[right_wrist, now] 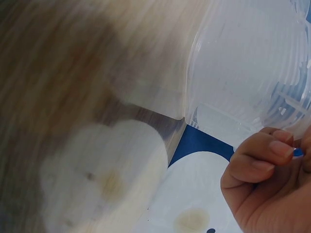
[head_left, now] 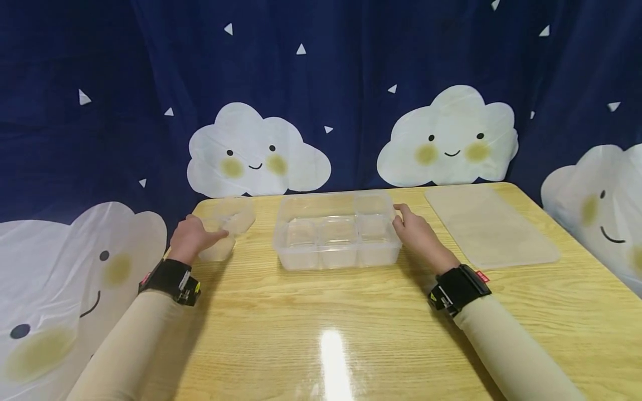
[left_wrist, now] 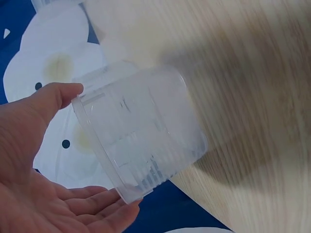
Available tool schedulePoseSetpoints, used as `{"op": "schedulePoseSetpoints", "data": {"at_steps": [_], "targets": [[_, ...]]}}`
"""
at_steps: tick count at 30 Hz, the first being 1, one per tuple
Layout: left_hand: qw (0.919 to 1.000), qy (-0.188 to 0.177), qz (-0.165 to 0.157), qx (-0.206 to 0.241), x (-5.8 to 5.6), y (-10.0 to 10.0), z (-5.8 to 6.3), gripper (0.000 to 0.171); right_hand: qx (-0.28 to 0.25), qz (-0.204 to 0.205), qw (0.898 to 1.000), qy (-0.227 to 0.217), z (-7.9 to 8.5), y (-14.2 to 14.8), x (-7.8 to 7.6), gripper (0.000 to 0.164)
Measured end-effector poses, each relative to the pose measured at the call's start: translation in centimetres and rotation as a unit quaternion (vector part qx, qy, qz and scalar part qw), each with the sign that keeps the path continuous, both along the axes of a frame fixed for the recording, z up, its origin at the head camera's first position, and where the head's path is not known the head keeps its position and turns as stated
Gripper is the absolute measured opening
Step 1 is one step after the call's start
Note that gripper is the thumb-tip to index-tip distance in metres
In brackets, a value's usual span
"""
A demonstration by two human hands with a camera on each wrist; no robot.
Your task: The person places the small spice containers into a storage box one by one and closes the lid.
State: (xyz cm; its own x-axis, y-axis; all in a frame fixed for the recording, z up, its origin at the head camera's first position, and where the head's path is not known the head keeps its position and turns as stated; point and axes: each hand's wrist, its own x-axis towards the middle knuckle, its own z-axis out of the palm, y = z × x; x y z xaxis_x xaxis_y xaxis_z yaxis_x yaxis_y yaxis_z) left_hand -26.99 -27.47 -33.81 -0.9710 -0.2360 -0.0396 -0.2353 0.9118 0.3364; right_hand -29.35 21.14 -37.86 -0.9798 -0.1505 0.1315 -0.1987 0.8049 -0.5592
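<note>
My left hand [head_left: 192, 238] is at the table's left edge. In the left wrist view it holds a small clear plastic box [left_wrist: 141, 131] on its side, thumb on one edge of the rim and fingers along the opposite edge. Another clear plastic piece [head_left: 237, 214] lies just beyond that hand. A large clear plastic storage box [head_left: 338, 257] stands mid-table, with several square sections along its front. At its right end is my right hand [head_left: 418, 231]; its curled fingers [right_wrist: 250, 167] pinch the rim in the right wrist view, the thumb mostly cut off.
To the right lies a flat translucent sheet or lid [head_left: 494, 225]. The wooden table [head_left: 281, 328] ends at a dark blue curtain [head_left: 346, 67] printed with white clouds, which also hangs along both sides. A bright reflection shows on the front tabletop.
</note>
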Motion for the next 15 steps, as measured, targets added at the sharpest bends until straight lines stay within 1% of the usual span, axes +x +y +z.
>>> {"op": "schedulePoseSetpoints", "data": {"at_steps": [2,3,5,8,9,12,15], "targets": [[1.0000,-0.001,0.005,-0.009,-0.02,-0.11,0.00,0.095,-0.001,0.001,1.000,0.000,-0.02,0.02,0.02,0.049],[0.9999,-0.001,0.005,-0.012,-0.01,-0.17,-0.02,0.092,-0.001,0.001,1.000,0.000,-0.02,0.03,0.04,0.049],[0.9999,0.000,0.003,-0.015,0.05,-0.28,-0.04,0.081,-0.002,0.002,1.000,0.003,0.02,0.04,0.02,0.049],[0.9998,0.006,-0.010,-0.018,0.22,-0.44,-0.04,0.062,-0.002,0.005,1.000,0.005,0.08,0.05,0.04,0.049],[0.9997,0.005,-0.014,-0.019,0.29,-0.48,0.02,0.059,-0.002,0.005,1.000,0.004,0.12,0.05,0.04,0.049],[0.9995,0.000,-0.021,-0.025,0.45,-0.50,0.21,0.060,-0.002,0.007,1.000,0.003,0.19,0.00,0.09,0.049],[0.9994,-0.007,-0.016,-0.029,0.51,-0.48,0.24,0.063,-0.003,0.007,1.000,0.003,0.24,-0.07,0.15,0.049]]}}
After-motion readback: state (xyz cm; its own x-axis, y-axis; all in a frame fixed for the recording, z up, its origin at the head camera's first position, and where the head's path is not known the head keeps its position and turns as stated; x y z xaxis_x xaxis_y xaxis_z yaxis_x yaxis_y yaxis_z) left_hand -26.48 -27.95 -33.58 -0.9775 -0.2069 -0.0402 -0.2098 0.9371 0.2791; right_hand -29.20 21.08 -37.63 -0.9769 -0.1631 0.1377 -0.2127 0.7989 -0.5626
